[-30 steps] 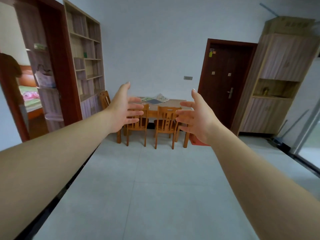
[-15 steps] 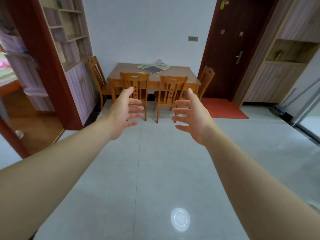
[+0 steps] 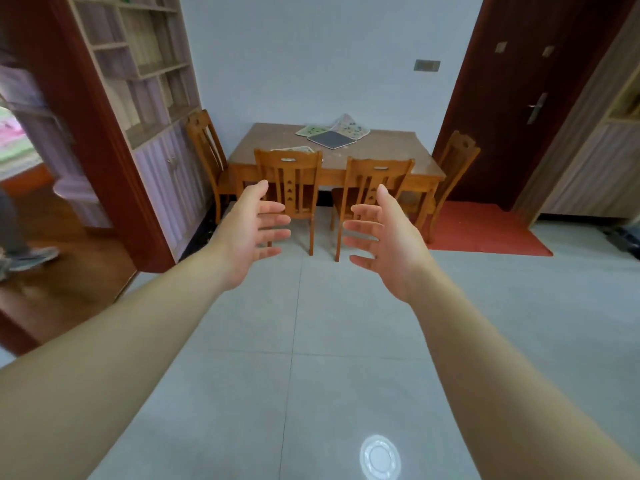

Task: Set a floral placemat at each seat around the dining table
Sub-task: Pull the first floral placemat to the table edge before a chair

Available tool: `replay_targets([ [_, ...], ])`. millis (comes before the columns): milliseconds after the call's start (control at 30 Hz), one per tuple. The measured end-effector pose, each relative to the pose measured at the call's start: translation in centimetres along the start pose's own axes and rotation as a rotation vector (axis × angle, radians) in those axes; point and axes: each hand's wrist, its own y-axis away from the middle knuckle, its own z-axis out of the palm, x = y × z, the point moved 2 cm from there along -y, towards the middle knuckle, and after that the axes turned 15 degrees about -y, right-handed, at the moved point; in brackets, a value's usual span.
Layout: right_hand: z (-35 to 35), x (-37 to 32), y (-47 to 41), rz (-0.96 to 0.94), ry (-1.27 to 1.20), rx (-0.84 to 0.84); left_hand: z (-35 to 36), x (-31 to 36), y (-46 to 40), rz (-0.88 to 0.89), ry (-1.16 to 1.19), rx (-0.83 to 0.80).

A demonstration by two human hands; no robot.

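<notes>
A wooden dining table (image 3: pixel 388 154) stands against the far wall. Floral placemats (image 3: pixel 349 128) lie in a loose pile at its back middle, with one dark mat (image 3: pixel 331 139) face down on top. Another floral mat (image 3: pixel 294 149) lies at the near left seat, partly hidden by a chair back. My left hand (image 3: pixel 254 233) and my right hand (image 3: pixel 384 242) are stretched out in front of me, palms facing each other, fingers spread, holding nothing. Both are well short of the table.
Two wooden chairs (image 3: pixel 287 188) (image 3: pixel 372 192) face the table's near side; one chair (image 3: pixel 204 150) stands at each end, the other on the right (image 3: pixel 457 164). Shelving (image 3: pixel 149 81) lines the left wall, a dark door (image 3: pixel 530 91) and red mat (image 3: pixel 485 226) sit right. Grey tiled floor (image 3: pixel 311 341) lies between.
The view has moved closer to the table and tilted downward. Both hands stay spread and empty in front of me.
</notes>
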Motion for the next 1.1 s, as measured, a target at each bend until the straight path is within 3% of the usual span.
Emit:
replay_targets([
  [600, 16.9, 3.4, -35.4, 0.064, 0.011, 0.119, -9.5, -1.9, -39.0, -0.046, 0.007, -0.05],
  [833, 18.8, 3.1, -48.7, 0.073, -0.036, 0.149, -8.5, -1.1, -52.4, -0.088, 0.023, -0.081],
  [1100, 18.6, 1.8, -65.5, 0.123, -0.086, 0.096, -6.0, 0.1, -67.1, -0.139, 0.054, 0.014],
])
